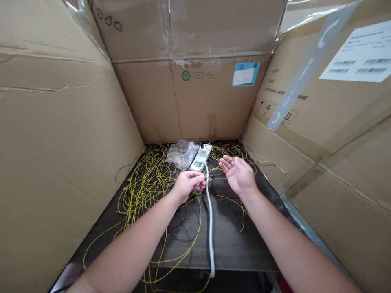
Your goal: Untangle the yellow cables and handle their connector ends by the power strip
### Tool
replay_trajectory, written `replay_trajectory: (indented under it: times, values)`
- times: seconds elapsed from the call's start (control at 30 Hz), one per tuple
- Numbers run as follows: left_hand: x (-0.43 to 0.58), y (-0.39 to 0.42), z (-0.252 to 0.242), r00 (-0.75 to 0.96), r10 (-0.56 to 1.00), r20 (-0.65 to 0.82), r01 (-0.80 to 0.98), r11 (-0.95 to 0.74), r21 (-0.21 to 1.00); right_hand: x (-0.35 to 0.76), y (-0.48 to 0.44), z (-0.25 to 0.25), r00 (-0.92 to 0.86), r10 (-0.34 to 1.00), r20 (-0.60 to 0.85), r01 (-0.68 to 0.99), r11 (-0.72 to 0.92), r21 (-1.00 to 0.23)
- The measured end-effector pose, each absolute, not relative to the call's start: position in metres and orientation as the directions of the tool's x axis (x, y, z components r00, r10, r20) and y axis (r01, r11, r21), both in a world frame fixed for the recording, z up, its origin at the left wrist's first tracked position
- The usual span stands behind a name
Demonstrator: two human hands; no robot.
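Note:
Thin yellow cables (143, 183) lie tangled in loops over a dark tabletop (226, 240). My left hand (187, 185) is closed in a pinch on one yellow strand near the middle of the table. My right hand (238, 173) is a short way to the right, palm up, fingers loosely curled, with the same strand running across its fingertips. A white power strip (200, 158) lies just beyond both hands, and its white cord (210, 228) runs toward me between my arms.
A crumpled clear plastic bag (181, 154) sits beside the power strip. Tall cardboard boxes wall the table on the left (61, 122), back (195, 93) and right (320, 134). Thin black cables lie among the yellow ones.

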State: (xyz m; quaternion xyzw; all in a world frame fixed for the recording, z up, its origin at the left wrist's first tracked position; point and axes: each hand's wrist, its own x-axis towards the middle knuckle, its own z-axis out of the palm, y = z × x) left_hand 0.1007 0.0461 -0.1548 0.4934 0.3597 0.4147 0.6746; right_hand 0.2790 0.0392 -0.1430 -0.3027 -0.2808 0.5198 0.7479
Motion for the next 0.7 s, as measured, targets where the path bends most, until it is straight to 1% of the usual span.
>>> replay_trajectory:
  times: [0.07,0.1,0.17,0.3,0.43,0.53,0.6,0.67,0.7]
  values:
    - [0.101,0.045,-0.155,0.409,0.911,-0.043,-0.171,0.123,0.978,0.287,0.038,-0.134,0.223,0.971,0.083,-0.722,0.222,-0.655]
    - [0.101,0.044,-0.154,0.419,0.908,-0.028,-0.137,0.093,0.986,0.29,0.037,-0.13,0.206,0.974,0.097,-0.74,0.22,-0.636]
    - [0.1,0.041,-0.152,0.45,0.893,-0.018,-0.054,0.047,0.997,0.296,0.034,-0.124,0.219,0.963,0.155,-0.724,0.267,-0.636]
    - [0.098,0.037,-0.145,0.5,0.866,-0.035,0.064,0.004,0.998,0.3,0.033,-0.119,0.378,0.893,0.245,-0.559,0.43,-0.709]
    - [0.093,0.038,-0.135,0.506,0.861,-0.048,0.109,-0.008,0.994,0.304,0.035,-0.117,0.518,0.803,0.296,-0.386,0.527,-0.757]
    - [0.082,0.044,-0.121,0.494,0.868,-0.05,0.146,-0.026,0.989,0.313,0.041,-0.117,0.632,0.715,0.298,-0.302,0.582,-0.755]
    - [0.07,0.049,-0.108,0.479,0.877,-0.039,0.194,-0.062,0.979,0.321,0.045,-0.118,0.718,0.633,0.292,-0.223,0.605,-0.765]
    - [0.055,0.055,-0.093,0.448,0.894,-0.023,0.249,-0.1,0.963,0.33,0.047,-0.12,0.792,0.532,0.298,-0.113,0.609,-0.785]
    - [0.047,0.058,-0.086,0.422,0.907,-0.006,0.271,-0.121,0.955,0.333,0.047,-0.12,0.798,0.518,0.309,-0.068,0.587,-0.807]
